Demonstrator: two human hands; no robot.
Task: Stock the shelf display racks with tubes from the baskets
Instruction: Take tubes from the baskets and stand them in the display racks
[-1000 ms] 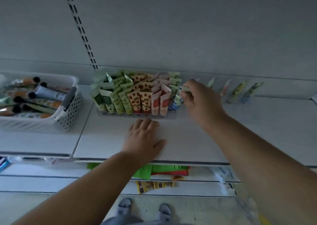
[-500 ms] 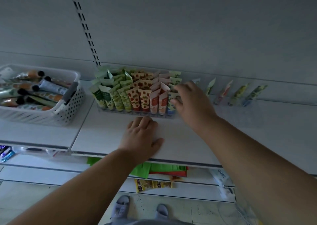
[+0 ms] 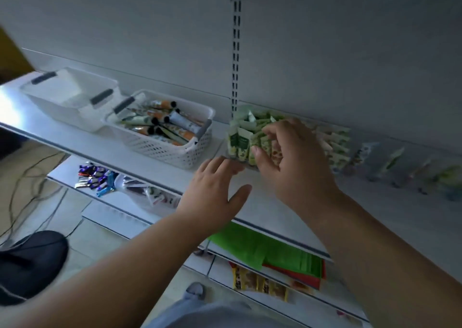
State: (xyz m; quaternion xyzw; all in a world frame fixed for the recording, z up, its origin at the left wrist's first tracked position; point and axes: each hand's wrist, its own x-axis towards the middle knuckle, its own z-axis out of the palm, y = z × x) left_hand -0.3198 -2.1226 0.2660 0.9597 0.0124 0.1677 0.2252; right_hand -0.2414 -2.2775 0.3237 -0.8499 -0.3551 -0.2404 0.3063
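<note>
Tubes [image 3: 240,141] stand upright in tight rows in a clear rack [image 3: 253,166] on the white shelf [image 3: 275,202], against the back wall just right of the slotted upright [image 3: 235,52]. The nearest ones at the left end are dark green and pale green; those further right are blurred, with reddish and cream packs among them. More tubes [image 3: 162,125], several with black caps and orange bodies, lie loose in a white perforated basket [image 3: 170,152] to the left of the rack, on the same shelf. Further left stands a second, plain white basket [image 3: 72,100] with grey handles; its contents cannot be made out.

The right hand [image 3: 292,162] hovers over the front of the rack, fingers [image 3: 273,130] spread and gently bent, thumb near the front row of tubes. It grips nothing that can be seen; whether the fingertips touch the tubes cannot be told. The left hand [image 3: 215,190] is near the shelf's front edge just before the rack, palm down, fingers straight and relaxed, holding nothing.

On the right, a further run of clear racks [image 3: 400,167] holds only a few scattered, blurred tubes. Below the shelf, a lower shelf [image 3: 130,202] carries small wrapped packets [image 3: 96,177] on the left and green and red flat packs [image 3: 270,252] on the right. Yellow sachets [image 3: 260,282] lie on a shelf lower still. A dark round object [image 3: 30,262] sits on the tiled floor at the near left.
</note>
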